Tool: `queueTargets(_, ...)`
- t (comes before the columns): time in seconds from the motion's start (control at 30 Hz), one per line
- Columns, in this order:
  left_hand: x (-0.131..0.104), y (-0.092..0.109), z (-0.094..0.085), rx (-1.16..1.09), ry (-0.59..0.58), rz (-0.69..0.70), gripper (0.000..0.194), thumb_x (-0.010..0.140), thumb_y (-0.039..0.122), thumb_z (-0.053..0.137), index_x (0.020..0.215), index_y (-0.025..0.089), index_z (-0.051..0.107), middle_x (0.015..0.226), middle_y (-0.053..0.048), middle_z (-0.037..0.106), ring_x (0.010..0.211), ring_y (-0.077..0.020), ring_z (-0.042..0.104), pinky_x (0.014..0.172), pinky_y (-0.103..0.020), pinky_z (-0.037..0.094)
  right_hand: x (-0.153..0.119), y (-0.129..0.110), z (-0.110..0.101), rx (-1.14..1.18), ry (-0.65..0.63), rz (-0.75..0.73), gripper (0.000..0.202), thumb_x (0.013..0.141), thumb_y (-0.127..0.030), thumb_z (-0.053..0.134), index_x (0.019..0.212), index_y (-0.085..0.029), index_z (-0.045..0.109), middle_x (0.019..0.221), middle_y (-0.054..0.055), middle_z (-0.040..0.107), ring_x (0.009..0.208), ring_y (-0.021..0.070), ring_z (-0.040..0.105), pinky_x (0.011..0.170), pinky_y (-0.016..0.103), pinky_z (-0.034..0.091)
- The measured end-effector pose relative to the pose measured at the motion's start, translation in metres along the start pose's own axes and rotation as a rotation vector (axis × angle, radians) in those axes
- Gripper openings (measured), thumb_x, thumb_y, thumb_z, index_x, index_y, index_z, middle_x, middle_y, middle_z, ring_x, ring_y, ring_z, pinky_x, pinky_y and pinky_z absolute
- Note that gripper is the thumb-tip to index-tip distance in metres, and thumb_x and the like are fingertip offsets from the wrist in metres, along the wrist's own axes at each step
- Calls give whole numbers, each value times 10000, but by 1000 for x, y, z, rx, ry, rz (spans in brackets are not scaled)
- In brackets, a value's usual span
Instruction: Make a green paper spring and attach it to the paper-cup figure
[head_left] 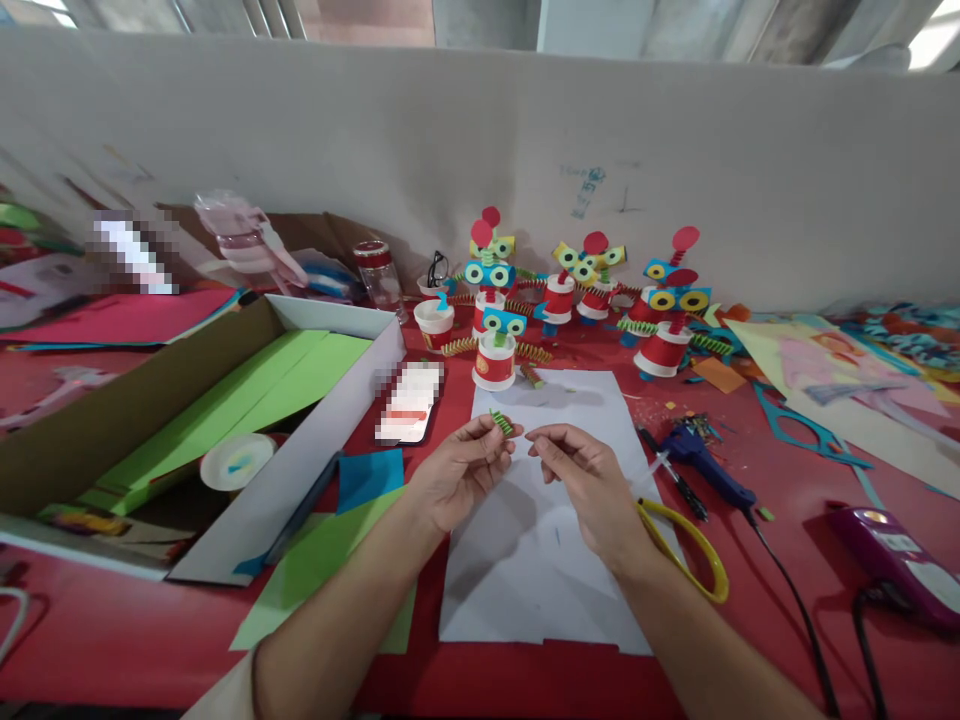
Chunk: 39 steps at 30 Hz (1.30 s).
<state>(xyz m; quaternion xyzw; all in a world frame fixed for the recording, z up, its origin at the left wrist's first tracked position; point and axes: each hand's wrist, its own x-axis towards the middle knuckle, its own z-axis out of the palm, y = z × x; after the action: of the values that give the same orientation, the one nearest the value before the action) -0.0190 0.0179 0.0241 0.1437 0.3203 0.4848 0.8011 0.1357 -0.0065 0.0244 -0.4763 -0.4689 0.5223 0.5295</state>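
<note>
A small green folded-paper spring (pixel 502 423) is pinched between the thumb and fingers of my left hand (pixel 459 475). Just to the right, my right hand (pixel 589 485) has its thumb and fingertips pressed together; whatever they may hold is too small to make out. The fingertips of the two hands are slightly apart. Both hands are above a white sheet (pixel 540 590) on the red table. Behind them stands a red-and-white paper-cup figure (pixel 495 362) with blue eyes-piece and springy paper arms.
More paper-cup figures (pixel 664 345) line the back. Left lie a phone (pixel 411 402), green paper (pixel 300 570) and a white-sided box (pixel 300 500). A glue gun (pixel 709 468), a black pen (pixel 686 488), yellow-handled scissors (pixel 709 560) and a purple device (pixel 900 565) occupy the right.
</note>
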Motion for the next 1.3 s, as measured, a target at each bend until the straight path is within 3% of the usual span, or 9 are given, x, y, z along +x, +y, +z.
queueTargets(0.17, 6, -4, -7, 197, -1, 148, 198, 604, 96, 793, 751, 154, 674, 741, 17, 665, 670, -67, 627, 656, -156, 497, 0, 1, 1, -16, 0, -6, 156, 769, -348, 686, 834, -210, 723, 709, -12, 623, 582, 100, 469, 575, 256, 388)
queueTargets(0.43, 28, -3, -27, 1143, 276, 596, 142, 611, 225, 747, 746, 199, 712, 809, -19, 694, 768, -174, 592, 774, -323, 448, 4, 1, 0, -39, 56, 10, 188, 725, -373, 697, 791, -197, 715, 708, -2, 637, 566, 103, 453, 560, 264, 381)
queueTargets(0.5, 33, -4, -33, 1260, 317, 631, 123, 598, 218, 747, 715, 208, 712, 812, -23, 692, 779, -181, 574, 788, -330, 434, 5, 1, -1, -35, 62, 19, 185, 721, -369, 698, 781, -194, 710, 702, -3, 637, 556, 99, 446, 555, 262, 373)
queueTargets(0.67, 34, -5, -35, 1229, 317, 488, 80, 658, 220, 682, 732, 191, 689, 657, -7, 637, 615, -153, 515, 632, -291, 408, 4, -2, 0, -11, 71, 32, 173, 720, -363, 697, 763, -195, 700, 697, -7, 629, 566, 101, 442, 556, 264, 360)
queueTargets(0.9, 35, -4, -34, 1286, 319, 673, 141, 567, 113, 766, 611, 224, 690, 719, -26, 623, 764, -199, 529, 891, -367, 382, 4, -4, 1, -10, 60, 46, 179, 707, -364, 703, 756, -192, 698, 689, -11, 621, 552, 95, 433, 551, 267, 348)
queueTargets(1.1, 35, 2, -35, 1387, 313, 574, 194, 553, 92, 779, 699, 206, 720, 774, -32, 648, 766, -198, 557, 868, -375, 397, 5, -4, 1, -6, 74, 47, 175, 703, -354, 703, 759, -188, 703, 674, -16, 616, 547, 89, 433, 549, 260, 347)
queueTargets(1.3, 31, 9, -38, 1311, 325, 480, 257, 551, 105, 763, 785, 203, 722, 891, -37, 699, 869, -208, 600, 849, -343, 436, 4, -5, 0, -19, 76, 52, 178, 704, -362, 700, 768, -195, 703, 688, -10, 621, 555, 97, 436, 558, 269, 355)
